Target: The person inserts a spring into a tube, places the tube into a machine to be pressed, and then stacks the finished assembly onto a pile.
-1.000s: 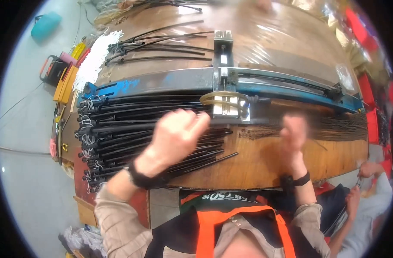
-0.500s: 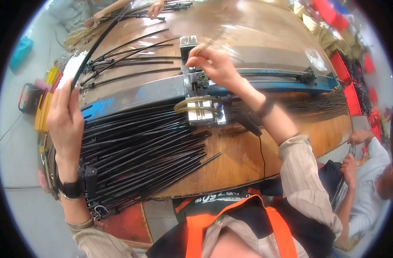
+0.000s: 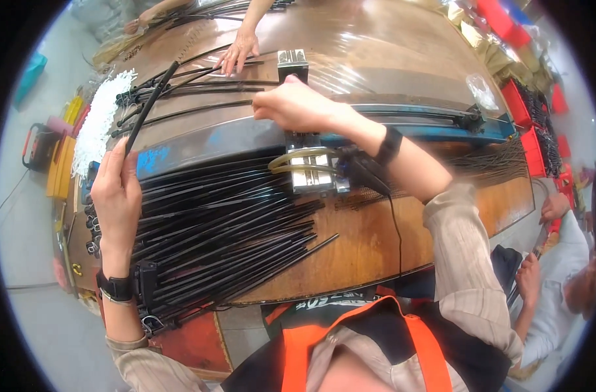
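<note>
My left hand [image 3: 117, 189] is closed round the lower part of a black tube [image 3: 152, 104], which slants up and away to the right. A thin coiled spring [image 3: 191, 43] shows beyond the tube's upper end. With its fingers curled together, my right hand [image 3: 288, 106] hovers over the metal rail beside a small clamp block [image 3: 292, 60]; whatever it may hold is hidden. Below that hand sits a metal fixture [image 3: 311, 171] with a yellowish hose looped over it. A wide pile of black tubes [image 3: 213, 222] lies between my forearms, on the near side of the rail.
Another person's hand [image 3: 240, 52] reaches over several black rods on the far side. White slender pieces [image 3: 105, 117] are heaped at the left. A blue rail [image 3: 409, 117] runs right, near bundled springs [image 3: 484, 162]. Red bins [image 3: 539, 150] and a seated co-worker [image 3: 552, 287] are at the right.
My left hand's tube has swung lower, its upper end now in view. My right hand has moved left and slightly down, fingers curled. Another person's hand has reached nearer over the rods.
</note>
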Motion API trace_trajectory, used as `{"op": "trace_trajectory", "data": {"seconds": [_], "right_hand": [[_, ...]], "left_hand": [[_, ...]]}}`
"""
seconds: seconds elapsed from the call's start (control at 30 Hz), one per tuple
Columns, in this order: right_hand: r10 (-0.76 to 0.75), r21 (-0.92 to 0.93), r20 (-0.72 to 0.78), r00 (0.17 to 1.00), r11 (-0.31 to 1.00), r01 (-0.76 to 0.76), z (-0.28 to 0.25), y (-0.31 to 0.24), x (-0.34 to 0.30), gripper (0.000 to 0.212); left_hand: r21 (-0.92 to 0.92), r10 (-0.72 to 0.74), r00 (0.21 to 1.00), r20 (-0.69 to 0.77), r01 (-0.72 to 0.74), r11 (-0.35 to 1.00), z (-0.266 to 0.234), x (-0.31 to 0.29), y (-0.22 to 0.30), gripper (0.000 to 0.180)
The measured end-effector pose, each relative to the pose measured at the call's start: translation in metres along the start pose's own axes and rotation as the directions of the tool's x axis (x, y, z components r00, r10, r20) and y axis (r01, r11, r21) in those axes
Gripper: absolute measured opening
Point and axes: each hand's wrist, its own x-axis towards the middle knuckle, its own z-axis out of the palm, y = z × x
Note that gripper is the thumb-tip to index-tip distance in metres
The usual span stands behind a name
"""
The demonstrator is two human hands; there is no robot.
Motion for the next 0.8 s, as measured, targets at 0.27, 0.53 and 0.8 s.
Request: {"op": "trace_trajectory", "data": {"seconds": [0.27, 0.53, 0.8], "right_hand": [[-0.331, -0.648, -0.417, 0.846, 0.761, -0.021, -0.035, 0.093, -0.111, 0.017], [-0.101, -0.718, -0.518, 0.849, 0.592, -0.367, -0.116, 0.146, -0.259, 0.005], [-0.032, -0.575, -0.604, 0.796, 0.709, -0.408, -0.1, 0.171, -0.266, 0.01]], "left_hand": [[0.052, -0.033, 0.99, 0.138, 0.026, 0.998, 0.005, 0.001, -0.027, 0.02], [-0.332, 0.395, 0.895, 0.207, -0.316, 0.889, 0.127, 0.04, 0.052, 0.006], [-0.262, 0.238, 0.921, 0.308, -0.159, 0.952, 0.163, 0.044, 0.063, 0.015]]}}
